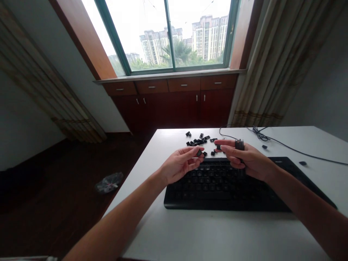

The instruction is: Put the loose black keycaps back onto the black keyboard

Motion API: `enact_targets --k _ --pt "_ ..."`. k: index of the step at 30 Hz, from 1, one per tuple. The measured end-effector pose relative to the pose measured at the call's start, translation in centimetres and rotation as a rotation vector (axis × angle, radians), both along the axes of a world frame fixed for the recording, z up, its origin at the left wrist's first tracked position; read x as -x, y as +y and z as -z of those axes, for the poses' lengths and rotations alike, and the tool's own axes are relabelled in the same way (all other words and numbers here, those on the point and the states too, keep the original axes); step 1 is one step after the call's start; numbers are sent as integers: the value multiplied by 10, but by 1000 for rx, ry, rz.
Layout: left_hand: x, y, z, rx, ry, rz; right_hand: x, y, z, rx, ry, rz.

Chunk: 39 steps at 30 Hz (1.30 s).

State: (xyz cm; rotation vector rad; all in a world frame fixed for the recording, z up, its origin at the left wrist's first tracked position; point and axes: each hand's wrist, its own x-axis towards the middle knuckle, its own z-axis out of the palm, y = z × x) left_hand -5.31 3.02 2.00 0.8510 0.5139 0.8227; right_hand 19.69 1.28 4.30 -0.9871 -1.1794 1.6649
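My left hand (182, 162) pinches a small black keycap (199, 152) between thumb and fingers, above the back left edge of the black keyboard (212, 195). Opposite it, my right hand (248, 157) is closed over the keyboard, with another dark keycap (218, 147) at its thumb and fingertips. A dark, short cylindrical thing (239, 145) is tucked between the right fingers; its kind is unclear. Many key positions on the keyboard look bare of caps. Loose black keycaps (199, 142) lie in a scattered group just behind the hands.
The white table (174, 233) carries the keyboard. A black cable (288, 145) runs coiled across its back right, near two stray keycaps (302, 163). A clear plastic bag (109, 182) lies on the dark floor at left. Wooden cabinets (171, 105) stand beneath the window.
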Motion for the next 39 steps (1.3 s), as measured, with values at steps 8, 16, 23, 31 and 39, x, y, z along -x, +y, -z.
enact_targets --k 8,16,23,31,39 --pt "-4 -3 -3 12 31 30 4 -2 2 57 54 -9" --pt "0 5 -1 -27 -24 -63 6 -4 1 87 56 -31" --pt "7 11 -1 -65 -39 -172 1 2 1 73 6 67" --pt "3 8 0 -93 29 -176 4 -2 -1 -101 -256 115" --pt "-5 -10 -5 -331 368 -23 12 -11 -6 -336 -554 141"
